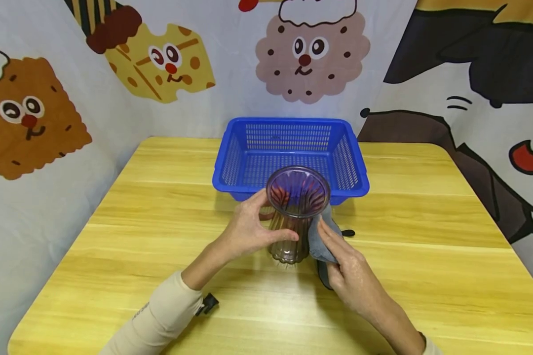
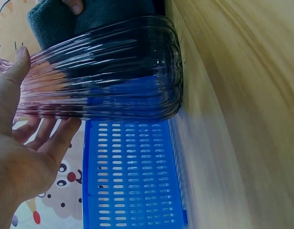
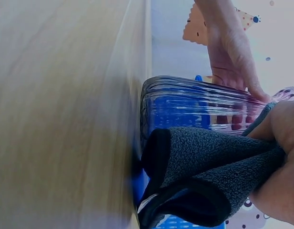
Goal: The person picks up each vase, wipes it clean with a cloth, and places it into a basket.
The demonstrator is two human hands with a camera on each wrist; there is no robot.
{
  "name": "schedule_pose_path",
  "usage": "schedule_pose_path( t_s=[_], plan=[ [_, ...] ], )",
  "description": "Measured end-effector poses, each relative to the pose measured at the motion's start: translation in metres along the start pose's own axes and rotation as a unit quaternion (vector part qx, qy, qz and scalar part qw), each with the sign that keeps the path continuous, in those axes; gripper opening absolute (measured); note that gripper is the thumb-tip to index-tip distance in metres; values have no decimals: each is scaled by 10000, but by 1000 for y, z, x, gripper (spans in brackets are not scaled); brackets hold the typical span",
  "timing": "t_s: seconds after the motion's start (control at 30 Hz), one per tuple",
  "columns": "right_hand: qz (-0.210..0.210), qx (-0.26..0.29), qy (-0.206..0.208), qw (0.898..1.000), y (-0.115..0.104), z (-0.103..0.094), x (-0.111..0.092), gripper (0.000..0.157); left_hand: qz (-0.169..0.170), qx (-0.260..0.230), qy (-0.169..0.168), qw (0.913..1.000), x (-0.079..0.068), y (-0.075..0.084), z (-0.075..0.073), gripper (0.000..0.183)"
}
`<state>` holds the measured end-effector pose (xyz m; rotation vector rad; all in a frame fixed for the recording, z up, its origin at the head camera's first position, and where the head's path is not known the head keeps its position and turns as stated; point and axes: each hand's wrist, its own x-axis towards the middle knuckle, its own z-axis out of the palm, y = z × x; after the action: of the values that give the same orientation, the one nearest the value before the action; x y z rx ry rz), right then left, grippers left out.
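Note:
A clear, ribbed glass vase [image 1: 296, 195] with a flared rim and a purple-pink tint stands upright at the middle of the table. My left hand [image 1: 248, 227] grips it around the narrow part from the left, thumb in front and fingers behind. On the other side, my right hand [image 1: 348, 271] holds a folded grey cloth [image 1: 322, 242] up against the glass. In the right wrist view the towel-like cloth [image 3: 204, 162] has a dark edging and hangs in folds beside the vase [image 3: 175, 105]. The vase's base [image 2: 170, 71] is close to the tabletop in the left wrist view.
Right behind the vase sits a blue plastic basket [image 1: 290, 192] with slotted walls. The wooden table [image 1: 169, 217] reaches back to a cartoon-printed cloth backdrop [image 1: 231, 64]. A small black piece [image 1: 348, 233] shows beside the grey cloth.

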<state>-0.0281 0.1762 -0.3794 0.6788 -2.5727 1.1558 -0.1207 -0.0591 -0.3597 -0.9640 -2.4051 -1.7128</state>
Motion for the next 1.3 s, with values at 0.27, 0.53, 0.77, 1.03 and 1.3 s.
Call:
schedule_pose_path(
  t_s=[0.27, 0.53, 0.77, 1.03, 1.3],
  plan=[
    [-12, -131, -24, 9999, -1, -2, 1, 84, 24, 113, 37, 9999, 1, 0, 0, 97],
    [179, -336, -267, 9989, 0, -2, -2, 82, -3, 95, 72, 9999, 0, -1, 0, 98],
    [351, -402, -438, 9976, 3, -1, -4, 81, 2, 108, 95, 9999, 1, 0, 0, 99],
    [274, -431, -486, 9975, 5, -2, -2, 77, -62, 267, 137, 9995, 1, 0, 0, 98],
    [241, -524, -656, 9962, 8, -2, -2, 75, -57, 423, 162, 9990, 1, 1, 0, 98]
  ],
)
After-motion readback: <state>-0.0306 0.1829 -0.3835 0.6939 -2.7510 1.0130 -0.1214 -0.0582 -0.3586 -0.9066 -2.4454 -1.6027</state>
